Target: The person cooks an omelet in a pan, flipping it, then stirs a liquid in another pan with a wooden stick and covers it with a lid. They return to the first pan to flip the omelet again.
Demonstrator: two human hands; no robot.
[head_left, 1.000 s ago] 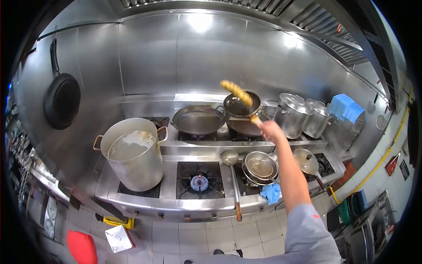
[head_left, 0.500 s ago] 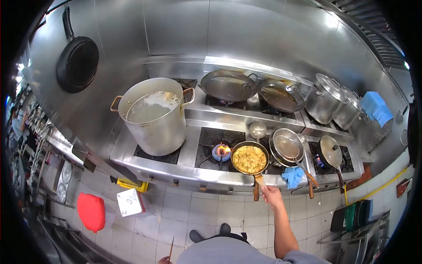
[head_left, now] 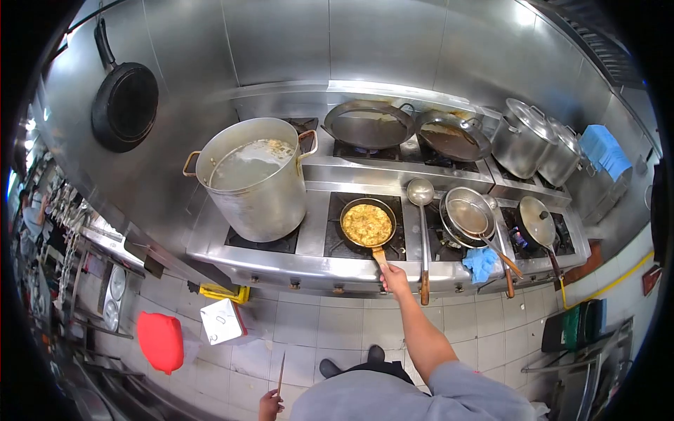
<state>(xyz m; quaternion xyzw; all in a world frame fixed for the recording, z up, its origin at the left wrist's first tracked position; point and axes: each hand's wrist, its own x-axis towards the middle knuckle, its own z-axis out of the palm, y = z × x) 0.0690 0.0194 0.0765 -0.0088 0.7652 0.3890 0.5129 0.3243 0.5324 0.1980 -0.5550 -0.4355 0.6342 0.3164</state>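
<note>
My right hand (head_left: 394,278) is wrapped around the wooden handle of a small frying pan (head_left: 380,257). A yellow omelette (head_left: 366,224) with browned bits fills the pan, which sits over a front burner and hides its flame. Low in the view, my left hand (head_left: 269,405) is closed on a thin brown stick (head_left: 281,375) that points upward, away from the stove. Just right of the pan lies a long ladle (head_left: 424,238), its wooden handle reaching past the stove's front edge.
A large stockpot (head_left: 260,214) of cloudy liquid stands left of the pan. Two wide pans (head_left: 368,130) occupy the back burners. Strainers (head_left: 469,216), a blue cloth (head_left: 480,264) and a lidded pan (head_left: 537,223) are to the right. A red stool (head_left: 160,342) stands on the floor.
The frying pan has moved left from beside the ladle onto the burner whose flame showed before, with my right hand still on its handle. My left hand shows more fully now.
</note>
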